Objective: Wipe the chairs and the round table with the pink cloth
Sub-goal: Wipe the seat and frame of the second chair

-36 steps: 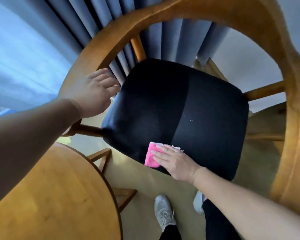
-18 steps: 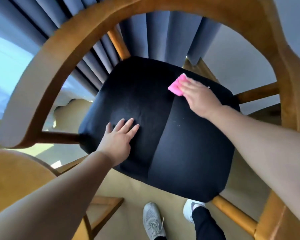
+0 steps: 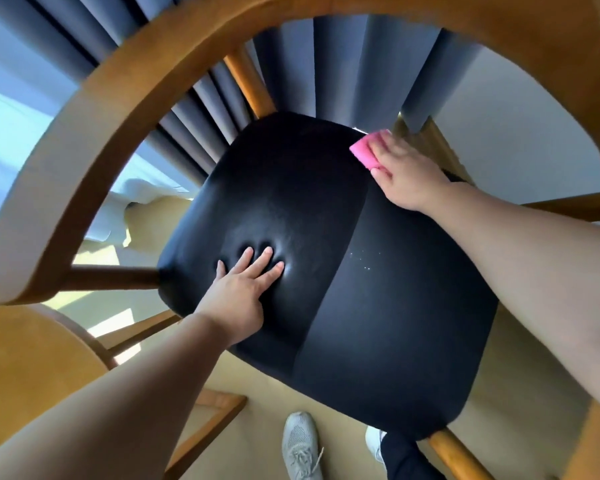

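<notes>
A wooden armchair with a curved back rail (image 3: 94,133) and a black padded seat (image 3: 378,306) fills the view. My right hand (image 3: 406,174) presses the folded pink cloth (image 3: 362,154) flat on the seat's far right corner, fingers spread over it. My left hand (image 3: 243,289) lies palm down on the seat's left part, fingers apart, denting the cushion and holding nothing. The round wooden table (image 3: 32,368) shows at the lower left, partly hidden by my left forearm.
Grey-blue curtains (image 3: 343,64) hang behind the chair, with a bright window at the left. A pale wall (image 3: 520,143) stands at the right. My shoes (image 3: 300,445) are on the beige floor below the seat. The table's wooden base struts (image 3: 208,420) sit beside them.
My right hand slid the pink cloth from the seat's near edge to its far right corner. My left hand left the chair's back rail and now presses on the seat.
</notes>
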